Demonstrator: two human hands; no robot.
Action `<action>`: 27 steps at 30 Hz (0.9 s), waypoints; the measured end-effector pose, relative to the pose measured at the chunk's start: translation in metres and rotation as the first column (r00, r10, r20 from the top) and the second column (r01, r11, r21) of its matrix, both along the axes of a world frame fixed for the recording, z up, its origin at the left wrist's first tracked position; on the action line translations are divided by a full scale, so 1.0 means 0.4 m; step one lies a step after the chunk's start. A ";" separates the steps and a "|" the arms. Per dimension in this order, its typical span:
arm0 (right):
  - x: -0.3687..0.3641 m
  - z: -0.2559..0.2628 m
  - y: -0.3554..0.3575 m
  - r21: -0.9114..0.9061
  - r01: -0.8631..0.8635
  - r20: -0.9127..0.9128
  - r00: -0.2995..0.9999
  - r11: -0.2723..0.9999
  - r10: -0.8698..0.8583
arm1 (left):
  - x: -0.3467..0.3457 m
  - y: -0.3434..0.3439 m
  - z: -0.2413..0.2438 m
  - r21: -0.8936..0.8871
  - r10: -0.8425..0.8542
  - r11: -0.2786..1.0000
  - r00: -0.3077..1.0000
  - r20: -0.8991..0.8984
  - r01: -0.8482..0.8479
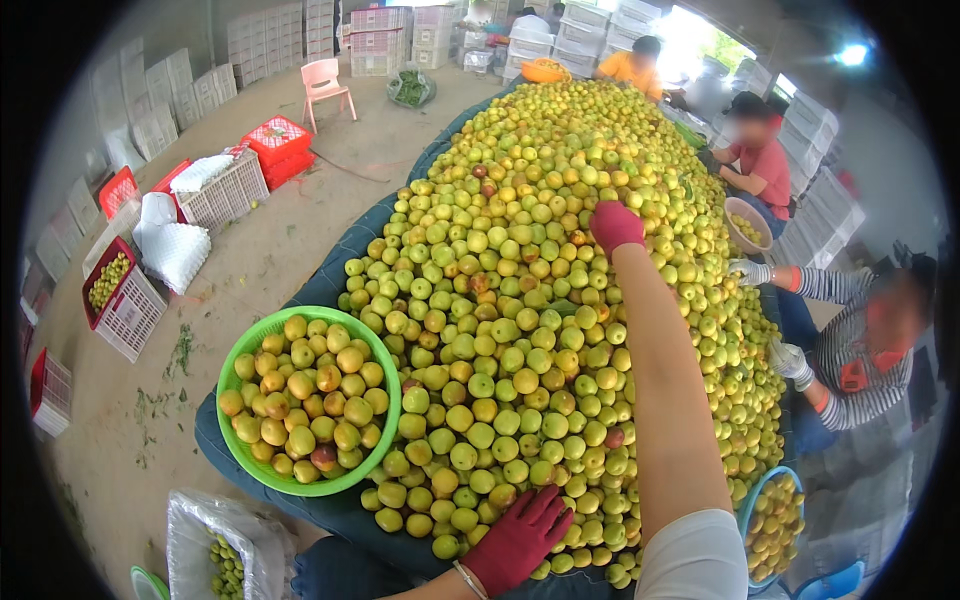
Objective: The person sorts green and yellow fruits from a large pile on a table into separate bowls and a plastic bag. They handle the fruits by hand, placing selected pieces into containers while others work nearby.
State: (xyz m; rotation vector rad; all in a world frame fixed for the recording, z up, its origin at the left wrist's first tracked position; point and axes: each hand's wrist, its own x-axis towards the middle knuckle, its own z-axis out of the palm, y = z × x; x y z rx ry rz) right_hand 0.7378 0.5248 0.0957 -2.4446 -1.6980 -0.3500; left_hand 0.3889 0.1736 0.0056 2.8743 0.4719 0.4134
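A long heap of small green and yellow round fruit (517,300) covers a table padded with a dark blue quilted cloth (360,232). My right hand (616,226), in a dark red glove, reaches far over the heap and touches fruit there; its fingers are hidden, so I cannot tell what it holds. My left hand (521,541), in a matching glove, lies on the near edge of the heap with its fingers spread, palm down. To its left a bright green plastic basket (390,420), full of yellower fruit, sits on the cloth.
Across the heap sit workers in a striped top (847,337), a red shirt (765,165) and a yellow shirt (634,71). A blue basket of fruit (741,517) stands at lower right. On the left floor are a lined box (187,540), crates (135,319) and a pink chair (322,79).
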 end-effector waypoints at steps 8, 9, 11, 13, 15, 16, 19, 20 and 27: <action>-0.084 -0.101 0.052 0.281 -0.387 -0.203 0.871 0.878 0.448 | -0.003 -0.006 -0.012 -0.049 0.042 0.998 0.999 0.033 -0.040; -0.090 -0.114 0.090 0.128 -0.250 -0.199 0.942 0.960 0.272 | -0.001 -0.010 -0.025 -0.048 0.045 0.998 0.998 0.042 -0.043; -0.071 -0.129 0.125 -0.016 -0.159 -0.112 0.981 0.987 0.156 | 0.002 -0.015 -0.037 -0.043 0.058 0.998 0.997 0.055 -0.056; -0.181 -0.107 0.129 -0.101 -0.011 0.064 0.998 0.995 0.017 | -0.006 -0.016 -0.056 -0.098 0.089 0.992 0.989 0.117 -0.077; -0.155 -0.127 0.161 0.010 0.361 -0.353 0.874 0.933 -0.334 | 0.006 -0.029 -0.073 -0.077 0.084 0.994 0.989 0.124 -0.075; -0.115 -0.127 0.154 -0.200 0.228 -0.030 0.971 0.953 -0.239 | 0.006 -0.031 -0.060 -0.063 0.068 0.996 0.994 0.090 -0.063; -0.162 -0.109 0.063 -0.194 0.120 0.058 0.992 0.974 -0.111 | -0.009 -0.024 -0.023 -0.051 0.073 0.996 0.997 0.004 -0.072; -0.149 -0.122 0.035 -0.191 0.047 0.045 0.998 0.980 -0.039 | -0.004 -0.027 -0.037 -0.041 0.077 0.996 0.997 0.008 -0.077; -0.168 -0.115 -0.166 -0.016 -0.329 -0.169 0.932 0.944 0.322 | 0.006 -0.032 -0.026 0.063 0.147 0.987 0.988 0.046 -0.150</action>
